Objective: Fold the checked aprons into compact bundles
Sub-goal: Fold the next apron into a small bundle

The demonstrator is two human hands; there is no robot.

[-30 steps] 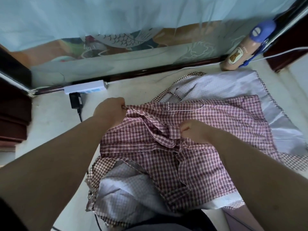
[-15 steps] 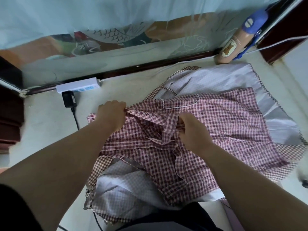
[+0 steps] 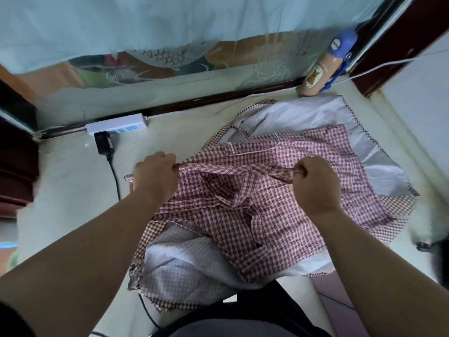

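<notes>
Red-checked apron [image 3: 255, 198] lies rumpled on the pale surface [image 3: 73, 190]. Since a moment ago the right hand [image 3: 315, 183] has slid rightward, both grips pinching its far edge taut with the left hand [image 3: 155, 176]; folding can begin.

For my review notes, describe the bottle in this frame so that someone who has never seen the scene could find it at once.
Start at the dark wooden rail running along the far side of the pale surface, under the fish-patterned panel. Follow it right to the far corner, past the spread checked aprons. There the bottle leans: tan, with a bear label and blue cap, the only upright container in view.
</notes>
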